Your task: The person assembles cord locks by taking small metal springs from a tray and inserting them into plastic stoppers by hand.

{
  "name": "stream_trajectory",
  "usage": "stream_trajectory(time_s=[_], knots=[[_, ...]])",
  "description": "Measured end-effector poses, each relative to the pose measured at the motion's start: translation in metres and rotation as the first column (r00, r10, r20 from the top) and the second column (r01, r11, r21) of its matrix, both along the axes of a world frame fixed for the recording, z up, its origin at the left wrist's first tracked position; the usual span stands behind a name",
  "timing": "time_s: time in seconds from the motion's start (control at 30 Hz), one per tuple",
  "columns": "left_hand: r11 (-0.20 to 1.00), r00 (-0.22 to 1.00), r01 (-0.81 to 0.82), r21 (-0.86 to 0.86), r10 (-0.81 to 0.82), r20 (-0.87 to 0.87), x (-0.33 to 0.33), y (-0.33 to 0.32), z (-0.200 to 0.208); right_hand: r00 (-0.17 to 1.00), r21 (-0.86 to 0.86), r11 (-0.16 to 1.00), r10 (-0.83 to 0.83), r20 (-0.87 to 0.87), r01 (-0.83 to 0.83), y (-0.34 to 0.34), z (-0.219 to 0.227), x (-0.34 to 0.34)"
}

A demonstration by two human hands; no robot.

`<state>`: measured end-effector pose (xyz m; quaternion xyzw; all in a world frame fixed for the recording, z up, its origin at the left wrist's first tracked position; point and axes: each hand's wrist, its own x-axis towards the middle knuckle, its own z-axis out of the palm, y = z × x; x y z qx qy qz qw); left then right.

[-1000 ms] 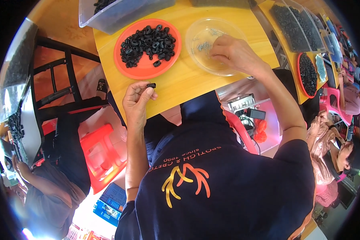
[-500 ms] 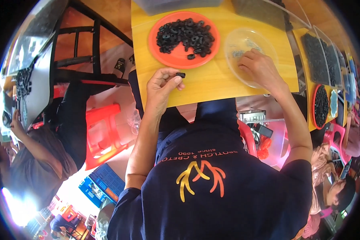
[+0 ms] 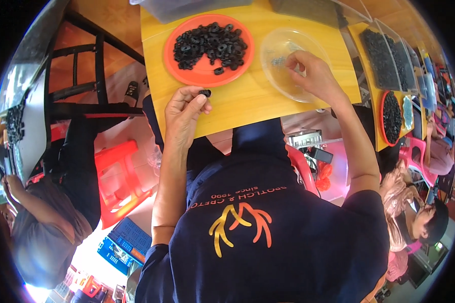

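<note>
Between the thumb and fingers of my left hand (image 3: 183,107) is a small black ring-shaped plastic part (image 3: 205,93). That hand is just in front of an orange-red plate (image 3: 179,76), which bears a heap of similar black parts (image 3: 210,43). One black part (image 3: 218,71) lies apart from the heap, at its near side. Over a clear round plastic dish (image 3: 288,92) is my right hand (image 3: 312,73), its thumb and index finger curled together in a pinch. Whatever is between those fingertips is too small to make out. Small silvery pieces (image 3: 278,61) lie in the dish.
The plate and dish stand on a yellow table (image 3: 237,108). Translucent bins (image 3: 197,7) line its far edge. To the right are a bin of black parts (image 3: 381,55) and another orange plate (image 3: 391,118). A red stool (image 3: 119,177) and a seated co-worker (image 3: 55,217) are at left.
The whole view has shifted a little. My right hand's fingers have drawn together and lifted slightly from the silvery pieces. My left hand still holds the black part in place.
</note>
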<state>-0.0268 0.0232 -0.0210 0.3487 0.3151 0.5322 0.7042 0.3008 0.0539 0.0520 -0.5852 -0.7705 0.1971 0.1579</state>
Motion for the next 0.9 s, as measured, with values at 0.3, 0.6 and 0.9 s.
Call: stream_trajectory(time_s=[0.3,0.6,0.9], knots=[[0.993,0.992,0.111,0.030,-0.113,0.062,0.045,-0.001,0.027,0.650,-0.385,0.894,-0.153,-0.744,-0.230,-0.021,0.032,-0.036],[0.986,0.986,0.160,0.048,-0.162,0.037,0.040,-0.005,0.030,0.684,-0.514,0.775,-0.150,-0.714,-0.366,-0.016,0.038,-0.071],[0.985,0.985,0.170,0.042,-0.169,-0.009,0.026,-0.009,0.024,0.713,-0.456,0.842,-0.130,-0.689,-0.287,-0.017,0.031,-0.093]])
